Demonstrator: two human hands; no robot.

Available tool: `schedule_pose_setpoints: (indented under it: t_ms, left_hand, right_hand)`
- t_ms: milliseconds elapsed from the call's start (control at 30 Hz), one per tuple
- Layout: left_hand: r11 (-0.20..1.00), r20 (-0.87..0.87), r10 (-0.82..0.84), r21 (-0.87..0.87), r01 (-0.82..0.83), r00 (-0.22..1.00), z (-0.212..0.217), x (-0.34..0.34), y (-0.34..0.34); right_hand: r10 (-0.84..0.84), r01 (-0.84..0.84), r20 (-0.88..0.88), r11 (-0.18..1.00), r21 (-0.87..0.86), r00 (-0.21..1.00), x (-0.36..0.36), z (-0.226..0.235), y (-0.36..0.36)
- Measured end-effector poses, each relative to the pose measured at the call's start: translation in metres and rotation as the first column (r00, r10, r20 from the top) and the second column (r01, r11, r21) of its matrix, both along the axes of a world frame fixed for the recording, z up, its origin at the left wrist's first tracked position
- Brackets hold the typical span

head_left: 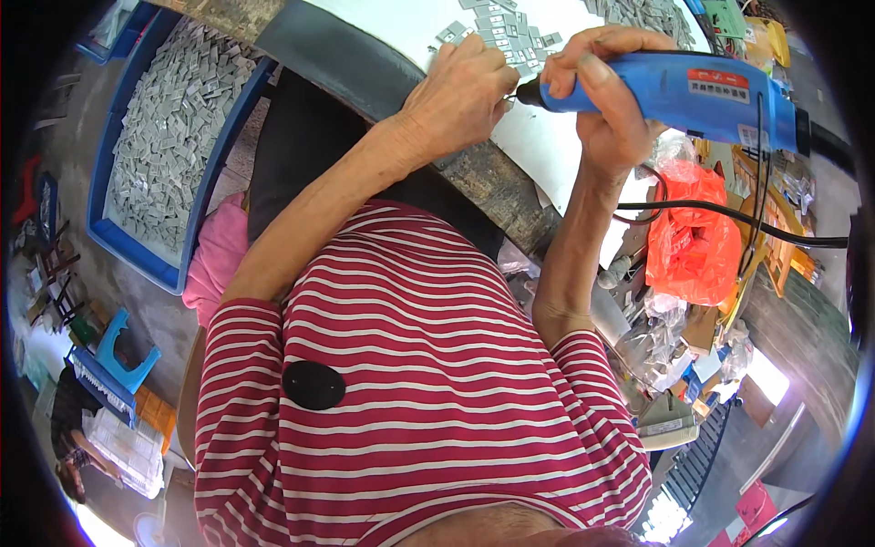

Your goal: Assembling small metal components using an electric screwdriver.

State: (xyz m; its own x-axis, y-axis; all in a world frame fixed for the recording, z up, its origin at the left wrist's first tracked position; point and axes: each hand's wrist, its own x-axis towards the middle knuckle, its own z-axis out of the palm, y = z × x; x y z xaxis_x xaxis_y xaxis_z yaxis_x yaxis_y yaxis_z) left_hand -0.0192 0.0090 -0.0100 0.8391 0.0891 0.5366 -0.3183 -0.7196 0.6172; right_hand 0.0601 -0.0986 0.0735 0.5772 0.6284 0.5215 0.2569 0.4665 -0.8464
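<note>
My right hand [609,96] is wrapped round a blue electric screwdriver [670,82], held nearly level over the table. Its black nose and thin bit point left, toward the fingers of my left hand [465,96]. That hand is closed in a pinch close by the bit; whatever it grips is hidden behind the fingers. Just beyond both hands, several small grey rectangular pieces [515,35] lie spread on the white tabletop [392,25].
A blue tray [137,253] heaped with similar grey pieces stands at the left. More pieces [638,14] lie at the far right of the table. Black cables [729,211] trail off rightward, past a red plastic bag [693,237]. At the lower left, another person [77,438] is visible.
</note>
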Motion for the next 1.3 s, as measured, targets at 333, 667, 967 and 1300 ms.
schedule_pose_setpoints:
  t_ms: [333,667,967,1300]
  left_hand:
    - [0.990,-0.054,0.039,0.140,-0.031,0.998,0.003,-0.003,0.000]
    - [0.992,-0.116,0.050,0.123,-0.036,0.992,0.008,-0.003,-0.002]
    - [0.996,-0.092,-0.053,-0.079,0.046,0.994,0.013,-0.010,0.005]
    - [0.773,-0.237,0.238,-0.540,-0.332,0.942,0.024,-0.067,0.081]
  right_hand:
    - [-0.257,0.255,0.016,0.962,0.098,0.966,0.002,0.014,-0.019]
    - [-0.415,0.419,-0.055,0.898,0.136,0.908,0.015,0.007,-0.023]
    - [-0.433,0.442,-0.089,0.879,0.177,0.897,0.013,0.001,-0.015]
    - [-0.437,0.443,-0.076,0.886,0.137,0.896,0.017,-0.009,-0.015]
